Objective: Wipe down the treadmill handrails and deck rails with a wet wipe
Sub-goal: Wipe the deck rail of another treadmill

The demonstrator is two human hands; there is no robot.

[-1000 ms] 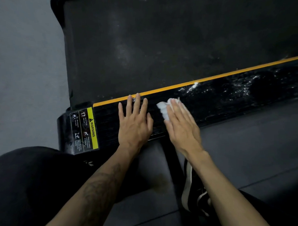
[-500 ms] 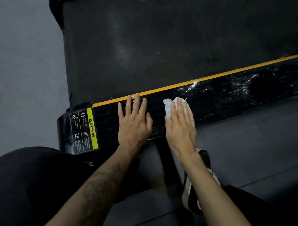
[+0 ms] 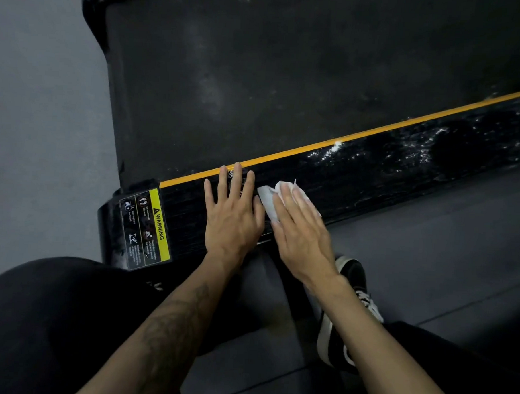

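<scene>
A black deck rail [image 3: 388,169] with a yellow stripe along its far edge runs from lower left to upper right beside the treadmill belt [image 3: 258,77]. Wet streaks shine on the rail to the right. My left hand [image 3: 232,216] lies flat on the rail, fingers straight and spread. My right hand [image 3: 302,231] presses a white wet wipe [image 3: 269,201] flat onto the rail just right of the left hand; part of the wipe shows past the fingers, the rest is hidden under the palm.
A yellow and black warning label [image 3: 145,227] covers the rail's end cap at the left. Grey floor [image 3: 39,112] lies left of the treadmill and dark mat [image 3: 429,249] in front. My black shoe [image 3: 346,310] and dark trouser knee [image 3: 39,321] are below.
My right hand has slid the wipe back to the left along the rail, up against the left hand. The left hand has stayed in place.
</scene>
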